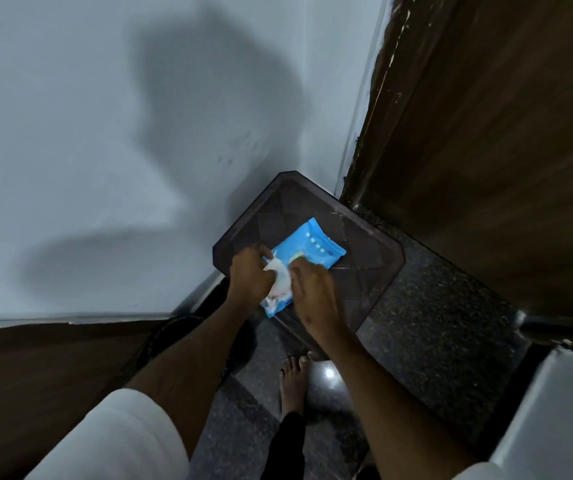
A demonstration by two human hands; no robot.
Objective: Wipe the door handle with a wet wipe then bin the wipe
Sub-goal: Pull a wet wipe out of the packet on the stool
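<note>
A blue pack of wet wipes (316, 243) lies flat on a dark brown plastic stool (358, 271) in the corner. A white wet wipe (280, 278) sticks out of the pack's near end, crumpled. My left hand (248, 273) has its fingers closed on the wipe from the left. My right hand (313, 292) presses down on the pack's near half, fingertips at the opening. The near part of the pack is hidden under both hands. No door handle is in view.
A pale wall (105, 150) fills the left and back. A dark wooden door (503, 150) stands at the right, above a speckled granite floor (427, 323). My bare foot (293, 379) stands just in front of the stool. A pale ledge (562, 410) sits at the lower right.
</note>
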